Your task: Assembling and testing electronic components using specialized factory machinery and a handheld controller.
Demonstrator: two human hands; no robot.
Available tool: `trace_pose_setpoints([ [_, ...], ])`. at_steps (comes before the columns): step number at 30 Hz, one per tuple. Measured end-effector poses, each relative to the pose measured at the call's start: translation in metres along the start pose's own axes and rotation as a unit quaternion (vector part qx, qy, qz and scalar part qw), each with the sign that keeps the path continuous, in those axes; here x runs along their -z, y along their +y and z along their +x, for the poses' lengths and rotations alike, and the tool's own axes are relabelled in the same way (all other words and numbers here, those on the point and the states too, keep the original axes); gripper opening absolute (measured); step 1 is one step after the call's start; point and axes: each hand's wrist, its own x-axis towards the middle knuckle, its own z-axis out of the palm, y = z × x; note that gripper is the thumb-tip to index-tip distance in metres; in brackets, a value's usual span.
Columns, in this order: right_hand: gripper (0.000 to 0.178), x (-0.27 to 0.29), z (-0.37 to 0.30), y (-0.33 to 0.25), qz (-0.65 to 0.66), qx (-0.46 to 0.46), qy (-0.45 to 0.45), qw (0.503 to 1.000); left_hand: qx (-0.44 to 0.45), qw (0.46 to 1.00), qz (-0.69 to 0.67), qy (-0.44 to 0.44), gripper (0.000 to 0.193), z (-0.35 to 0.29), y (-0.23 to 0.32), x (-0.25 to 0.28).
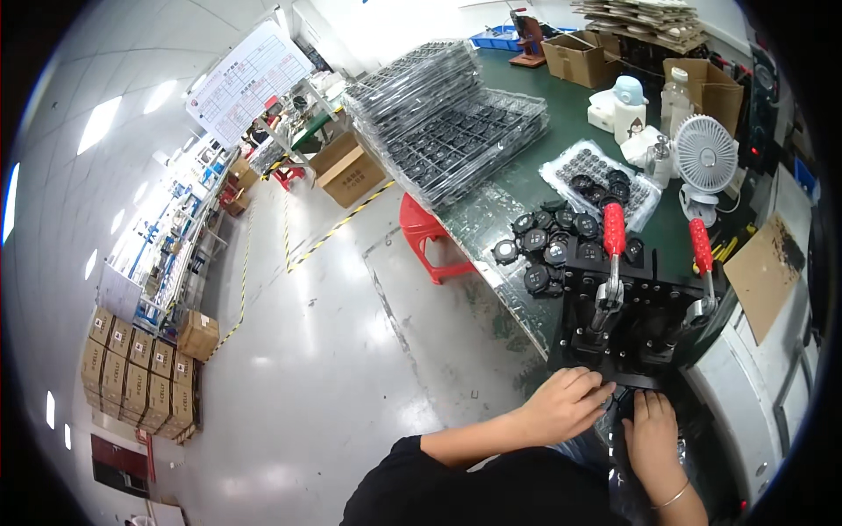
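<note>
My left hand [568, 406] is at the front edge of a black clamping fixture [645, 307], its fingers curled and pressed together. Close beside it on the right, my right hand [653, 431] has its fingers bent over, with a bracelet on the wrist. Between the two hands shows a small dark part [622, 401]; the fingers hide most of it, so its kind is unclear. Two toggle clamps rise from the fixture, one with a left red handle [614, 230], one with a right red handle [701, 245]. Behind and left lies a pile of round black watch-like cases [537, 241].
Stacked clear plastic trays [438, 131] of black parts stand at the far left of the green table [500, 188]. Behind the fixture are a white tray [570, 167], a small white fan [706, 158] and bottles. A red stool [425, 237] stands left of the table edge.
</note>
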Motion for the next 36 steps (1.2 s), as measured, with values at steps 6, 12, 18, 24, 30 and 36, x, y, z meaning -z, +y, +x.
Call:
trace_pose_setpoints([
  [6, 0.053, 0.030, 0.021, -0.003, 0.078, -0.082, 0.014, 0.993, 0.066, 0.988, 0.062, -0.121, 0.047, -0.023, -0.008, -0.026],
  [12, 0.050, -0.002, 0.048, 0.006, -0.009, -0.012, 0.121, 0.993, 0.029, 0.990, 0.046, -0.133, 0.050, -0.025, -0.008, -0.027],
  [18, 0.049, -0.006, 0.060, 0.014, -0.008, -0.011, 0.042, 0.999, 0.058, 0.994, 0.080, -0.055, 0.045, -0.021, -0.031, -0.005],
  [24, 0.052, -0.001, 0.059, 0.023, -0.011, 0.006, 0.021, 1.000, 0.040, 0.984, 0.168, -0.046, 0.036, -0.013, -0.068, 0.001],
  [30, 0.051, 0.007, 0.055, 0.026, -0.003, 0.021, -0.026, 0.999, 0.032, 0.990, 0.005, -0.135, 0.040, -0.010, -0.082, -0.002],
  [36, 0.056, 0.009, 0.050, 0.014, -0.050, -0.025, -0.010, 0.998, 0.087, 0.974, -0.043, -0.207, 0.041, 0.004, -0.089, 0.003],
])
